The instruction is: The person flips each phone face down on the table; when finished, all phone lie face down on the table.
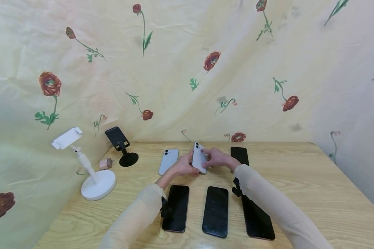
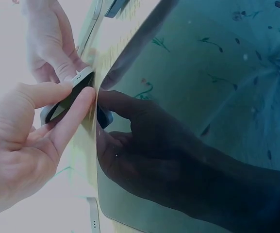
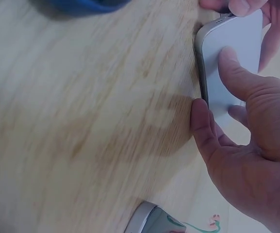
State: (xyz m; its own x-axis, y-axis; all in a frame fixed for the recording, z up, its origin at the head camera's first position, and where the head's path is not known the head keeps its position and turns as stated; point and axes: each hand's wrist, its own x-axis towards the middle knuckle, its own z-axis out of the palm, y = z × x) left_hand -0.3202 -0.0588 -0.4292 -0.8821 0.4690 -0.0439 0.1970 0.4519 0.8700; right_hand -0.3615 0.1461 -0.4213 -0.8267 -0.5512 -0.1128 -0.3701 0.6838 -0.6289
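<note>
Both hands hold a white phone [image 1: 200, 159] near the table's back edge, its camera lenses at the top and its back toward me. My left hand [image 1: 184, 166] pinches its lower end; in the left wrist view the thumb and fingers [image 2: 84, 99] stand on either side of the phone's end [image 2: 84, 75]. My right hand [image 1: 219, 157] grips the right side, thumb flat on the white back [image 3: 246, 39] and fingers at the edge in the right wrist view. Left of it lies another white phone [image 1: 169, 160], back up. Behind the right wrist, a black phone [image 1: 240, 155] is partly hidden.
In front lie three black phones, left [image 1: 176, 207], middle [image 1: 215, 212] and right [image 1: 258, 221], under or between the forearms. At the left stand a white phone stand [image 1: 98, 185], a black phone stand [image 1: 128, 159] and a small pink charger [image 1: 105, 164]. A flowered cloth [image 1: 174, 86] hangs behind.
</note>
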